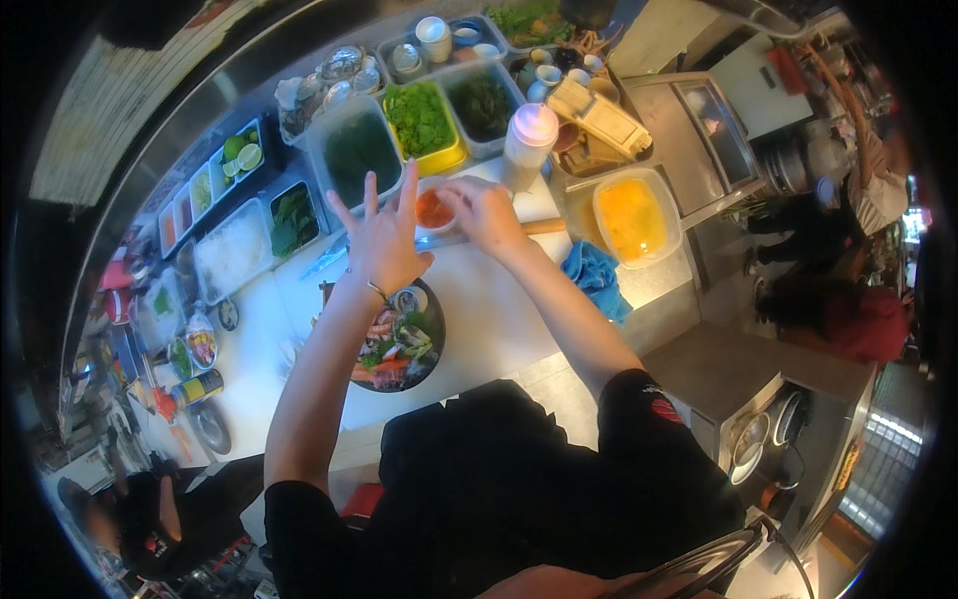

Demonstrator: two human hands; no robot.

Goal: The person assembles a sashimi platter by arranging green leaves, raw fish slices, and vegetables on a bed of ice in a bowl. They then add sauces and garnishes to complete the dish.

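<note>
My left hand (384, 240) hovers over the white board with its fingers spread, holding nothing. Beside it, my right hand (486, 215) has its fingertips pinched together at the edge of a small clear tub of orange-red food (433, 210); what they grip, if anything, is too small to make out. Under my left forearm sits a dark round bowl (439, 334), partly hidden, filled with leafy greens, orange strips and pinkish pieces. Just beyond my right wrist lies a wooden handle (545, 227), apparently a knife's.
Tubs of chopped greens (419, 118) and dark leaves (481, 103) line the far side. A white squeeze bottle (530, 145), a blue cloth (596, 278) and a tub of yellow-orange food (635, 220) are to the right. A person (150, 514) works at lower left.
</note>
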